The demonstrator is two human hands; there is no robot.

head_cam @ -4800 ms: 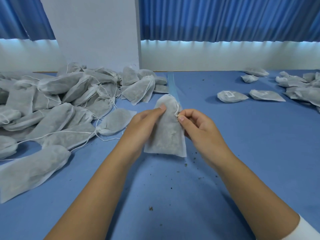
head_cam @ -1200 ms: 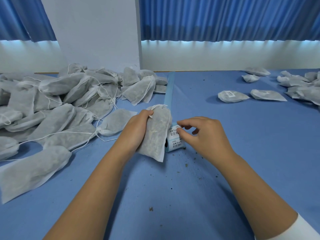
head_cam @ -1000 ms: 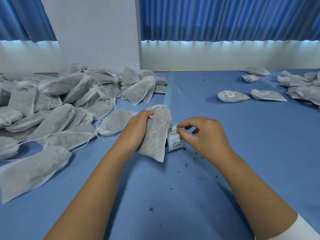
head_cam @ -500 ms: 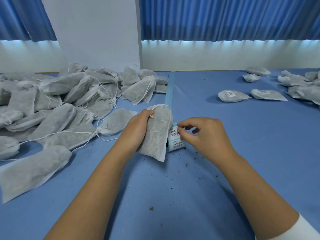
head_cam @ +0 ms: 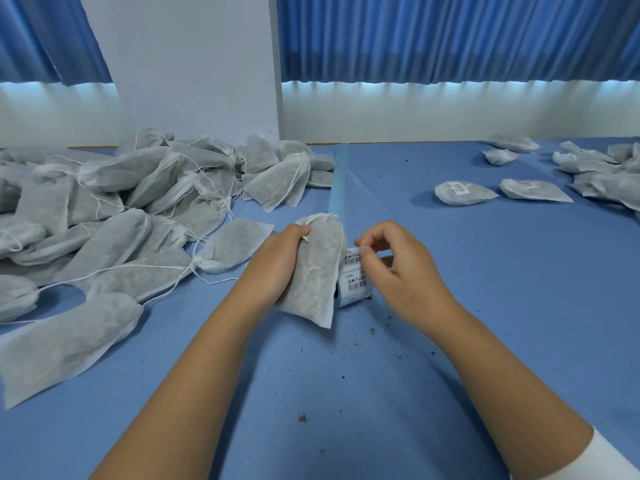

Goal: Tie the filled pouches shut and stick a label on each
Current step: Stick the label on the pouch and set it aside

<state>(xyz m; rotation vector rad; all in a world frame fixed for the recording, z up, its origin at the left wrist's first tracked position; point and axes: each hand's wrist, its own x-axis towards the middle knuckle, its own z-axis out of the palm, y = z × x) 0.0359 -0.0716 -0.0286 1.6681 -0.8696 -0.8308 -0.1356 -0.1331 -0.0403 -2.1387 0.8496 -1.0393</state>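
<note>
Gripping a tied pouch just left of the label roll, the left hand clenches it while the right hand pinches a label at the roll's top.

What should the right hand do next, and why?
Probably peel the top label off the label roll: the right hand pinches its edge, and the tied pouch gripped by the left hand bears no visible label.

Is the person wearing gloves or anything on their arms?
No gloves: the left hand and right hand are bare, no rings or watch showing. A white sleeve covers the right arm near the elbow. The left forearm shows no sleeve.
</note>
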